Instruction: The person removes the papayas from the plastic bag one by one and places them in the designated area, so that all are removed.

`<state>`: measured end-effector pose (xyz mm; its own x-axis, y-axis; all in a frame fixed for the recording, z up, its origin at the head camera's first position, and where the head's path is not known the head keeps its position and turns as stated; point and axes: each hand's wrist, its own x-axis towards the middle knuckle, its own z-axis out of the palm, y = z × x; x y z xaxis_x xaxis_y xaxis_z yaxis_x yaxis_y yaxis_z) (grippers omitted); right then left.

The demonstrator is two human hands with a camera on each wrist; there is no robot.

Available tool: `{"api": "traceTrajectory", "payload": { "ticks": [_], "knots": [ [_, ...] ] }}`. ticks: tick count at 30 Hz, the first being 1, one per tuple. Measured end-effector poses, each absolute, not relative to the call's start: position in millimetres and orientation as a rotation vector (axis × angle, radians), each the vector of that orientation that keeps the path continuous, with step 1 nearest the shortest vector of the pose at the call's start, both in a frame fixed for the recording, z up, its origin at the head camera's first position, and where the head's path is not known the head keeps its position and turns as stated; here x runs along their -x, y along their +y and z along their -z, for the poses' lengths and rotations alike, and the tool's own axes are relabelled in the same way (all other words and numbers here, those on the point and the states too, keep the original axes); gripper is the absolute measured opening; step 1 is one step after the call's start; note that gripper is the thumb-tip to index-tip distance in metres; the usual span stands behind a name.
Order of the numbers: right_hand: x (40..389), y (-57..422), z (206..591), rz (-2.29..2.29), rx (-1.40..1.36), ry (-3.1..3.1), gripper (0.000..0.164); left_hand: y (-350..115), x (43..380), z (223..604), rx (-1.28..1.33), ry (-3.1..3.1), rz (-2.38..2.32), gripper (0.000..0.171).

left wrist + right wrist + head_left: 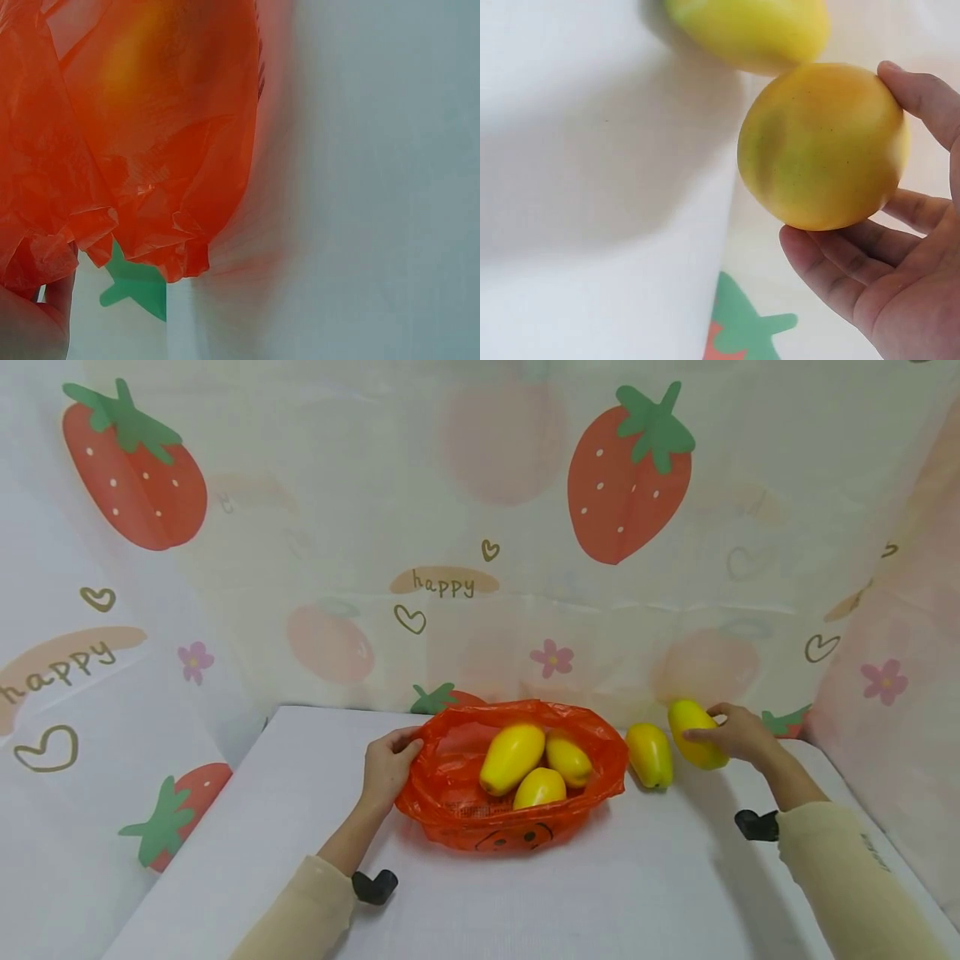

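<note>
A red plastic bag [517, 835] with a printed face stands on the table, its mouth spread wide. Inside it lie three yellow oblong fruits [513, 758]. My left hand [386, 768] pinches the bag's left rim between thumb and fingers; in the left wrist view the crumpled red plastic [165, 180] hides most of that hand. To the right of the bag, my right hand [738, 733] grips another yellow oblong fruit [693, 731], held tilted above the table. In the right wrist view, thumb and fingers curl round this fruit [823, 146].
One more yellow oblong fruit [649, 756] rests on the white table [637, 893] between the bag and my right hand. A curtain [337, 527] printed with strawberries hangs behind the table's back edge and along both sides.
</note>
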<state>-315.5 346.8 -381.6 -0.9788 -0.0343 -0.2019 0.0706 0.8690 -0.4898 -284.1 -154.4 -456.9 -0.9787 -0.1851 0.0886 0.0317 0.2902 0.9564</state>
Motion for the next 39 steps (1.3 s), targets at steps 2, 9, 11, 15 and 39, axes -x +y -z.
{"api": "traceTrajectory", "payload": {
  "ticks": [2,9,11,15,39],
  "knots": [
    [316.2,348.2,384.8,0.753,-0.056,2.823,0.092,-154.0,284.2,456.9,-0.146,-2.374,1.762,0.028],
    [316.3,352.2,393.1,0.741,-0.068,2.808,0.091,-152.7,282.4,455.0,-0.15,-2.378,1.758,0.029],
    [316.0,351.9,395.4,0.73,-0.068,2.812,0.09,-152.6,281.8,454.5,-0.143,-2.379,1.762,0.029],
    [314.5,350.3,399.9,0.69,-0.064,2.829,0.088,-152.9,281.4,454.5,-0.135,-2.381,1.769,0.029],
    [314.0,350.6,421.2,0.62,-0.087,2.838,0.088,-153.5,283.5,458.3,-0.139,-2.392,1.759,0.029]
  ]
}}
